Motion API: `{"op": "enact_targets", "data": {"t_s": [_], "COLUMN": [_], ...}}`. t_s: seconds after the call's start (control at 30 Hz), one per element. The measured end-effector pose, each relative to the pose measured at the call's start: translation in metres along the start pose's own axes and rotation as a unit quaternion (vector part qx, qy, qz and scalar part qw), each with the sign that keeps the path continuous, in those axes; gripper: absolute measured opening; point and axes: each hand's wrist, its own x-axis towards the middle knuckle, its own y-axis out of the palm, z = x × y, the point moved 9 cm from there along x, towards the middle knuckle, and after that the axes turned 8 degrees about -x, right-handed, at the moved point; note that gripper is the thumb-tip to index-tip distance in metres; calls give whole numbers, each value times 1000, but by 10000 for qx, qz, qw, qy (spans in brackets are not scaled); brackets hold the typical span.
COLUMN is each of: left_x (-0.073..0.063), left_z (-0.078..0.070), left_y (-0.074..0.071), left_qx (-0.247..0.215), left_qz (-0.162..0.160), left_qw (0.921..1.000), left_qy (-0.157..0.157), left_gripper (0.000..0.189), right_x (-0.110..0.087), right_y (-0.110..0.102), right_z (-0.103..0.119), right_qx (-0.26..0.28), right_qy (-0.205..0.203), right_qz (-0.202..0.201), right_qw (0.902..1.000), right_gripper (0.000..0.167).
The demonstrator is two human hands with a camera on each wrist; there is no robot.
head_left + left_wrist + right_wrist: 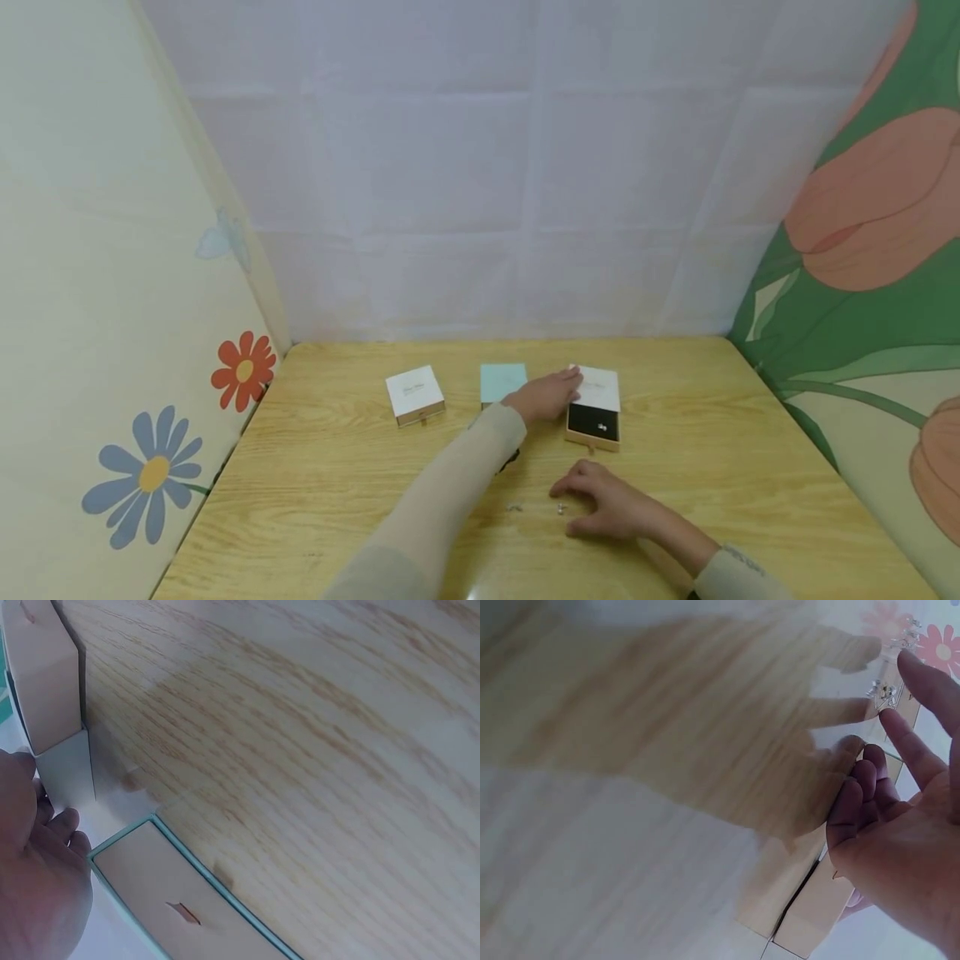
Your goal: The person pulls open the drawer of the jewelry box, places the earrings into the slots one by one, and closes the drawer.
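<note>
My left hand (550,394) grips the left side of a white drawer box (600,385), its fingertips at the top edge. The box's tan drawer (594,439) is pulled out towards me. On its black pad lies a small silver piece of jewellery (602,427). In the left wrist view my thumb and fingers touch the box's sleeve (66,772). My right hand (609,502) hovers low over the table, thumb and index finger apart around a small sparkling silver piece (561,507), with nothing held. A second silver piece (513,507) lies to its left.
A teal drawer box (501,381), partly behind my left arm, stands left of the white one. Farther left is another white drawer box (415,392), shut. The wooden table (315,475) meets a white cloth backdrop (450,208) and flower-printed side panels.
</note>
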Motion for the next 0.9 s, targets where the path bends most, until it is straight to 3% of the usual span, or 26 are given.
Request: {"op": "enact_targets", "data": {"t_s": [0.17,0.6,0.9], "left_x": [-1,-2,-6], "left_z": [0,-3,-5], "left_y": [0,-3,-6], "left_qx": [-28,-64,-224], "left_qz": [1,-24,-19], "left_qw": [10000,10000,9997], "left_qy": [-19,46,-8], "left_gripper": [57,57,56], "right_x": [2,8,10], "right_y": [-2,2,3], "right_z": [4,2,-2], "right_qx": [-39,101,-50], "right_qy": [-106,119,222], "right_qz": [-41,254,218], "right_qw": [9999,9996,9995], "right_gripper": [37,16,8]}}
